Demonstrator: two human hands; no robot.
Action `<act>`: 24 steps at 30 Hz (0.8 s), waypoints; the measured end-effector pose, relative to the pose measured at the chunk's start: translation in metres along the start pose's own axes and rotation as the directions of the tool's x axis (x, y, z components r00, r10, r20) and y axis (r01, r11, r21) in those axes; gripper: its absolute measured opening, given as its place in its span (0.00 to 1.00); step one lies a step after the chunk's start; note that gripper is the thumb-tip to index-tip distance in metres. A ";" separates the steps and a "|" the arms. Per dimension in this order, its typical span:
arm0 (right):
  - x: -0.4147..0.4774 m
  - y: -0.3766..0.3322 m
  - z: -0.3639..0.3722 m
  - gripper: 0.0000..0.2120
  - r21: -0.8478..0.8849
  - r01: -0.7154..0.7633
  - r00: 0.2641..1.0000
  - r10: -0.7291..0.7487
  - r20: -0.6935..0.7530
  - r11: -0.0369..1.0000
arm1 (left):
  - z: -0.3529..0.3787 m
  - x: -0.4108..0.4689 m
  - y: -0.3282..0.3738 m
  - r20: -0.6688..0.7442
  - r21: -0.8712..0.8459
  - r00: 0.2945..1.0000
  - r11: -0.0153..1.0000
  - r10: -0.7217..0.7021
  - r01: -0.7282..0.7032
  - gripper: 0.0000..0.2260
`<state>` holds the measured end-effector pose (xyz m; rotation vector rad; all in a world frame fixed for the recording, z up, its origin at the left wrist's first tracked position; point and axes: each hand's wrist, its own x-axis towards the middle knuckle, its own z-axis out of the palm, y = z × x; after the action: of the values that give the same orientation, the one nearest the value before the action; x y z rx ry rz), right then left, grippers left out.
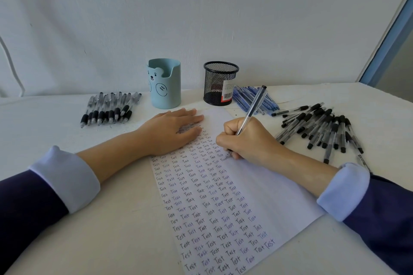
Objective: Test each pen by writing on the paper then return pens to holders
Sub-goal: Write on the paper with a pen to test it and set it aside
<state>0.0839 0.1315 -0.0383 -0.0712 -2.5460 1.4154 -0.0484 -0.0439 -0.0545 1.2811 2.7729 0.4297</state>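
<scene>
A white sheet of paper (pixel 263 187) lies on the table, covered in rows of the handwritten word "Test". My right hand (pixel 248 138) grips a clear pen with a black cap (pixel 254 107), its tip touching the paper at the right end of a row. My left hand (pixel 172 131) rests flat on the paper's upper left part, fingers straight. Behind the paper stand two holders: a light blue bear cup (pixel 164 83) and a black mesh cup (pixel 220 83).
Several black-grip pens (pixel 109 107) lie in a row at the back left. A heap of black-capped pens (pixel 321 127) lies right of the paper, and blue pens (pixel 252 98) lie beside the mesh cup. A white wall rises right behind the table.
</scene>
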 end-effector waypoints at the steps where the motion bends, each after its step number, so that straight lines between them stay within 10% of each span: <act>1: 0.000 0.001 0.000 0.20 -0.009 0.005 1.000 -0.005 0.001 1.000 | 0.000 0.000 0.000 -0.001 0.000 1.000 1.000 0.001 -0.001 0.29; 13: 0.008 -0.015 -0.029 0.09 0.138 0.076 0.995 -0.066 -0.071 0.988 | 0.000 0.000 -0.002 -0.002 -0.018 1.000 1.000 0.017 -0.017 0.28; 24: 0.018 0.006 -0.041 0.19 -0.254 0.381 0.924 -0.377 0.069 0.889 | -0.001 0.000 -0.001 -0.043 -0.058 0.998 0.997 0.039 -0.041 0.20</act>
<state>0.0751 0.1716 -0.0192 0.3783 -2.5617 0.9311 -0.0489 -0.0448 -0.0536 1.3320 2.7504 0.5430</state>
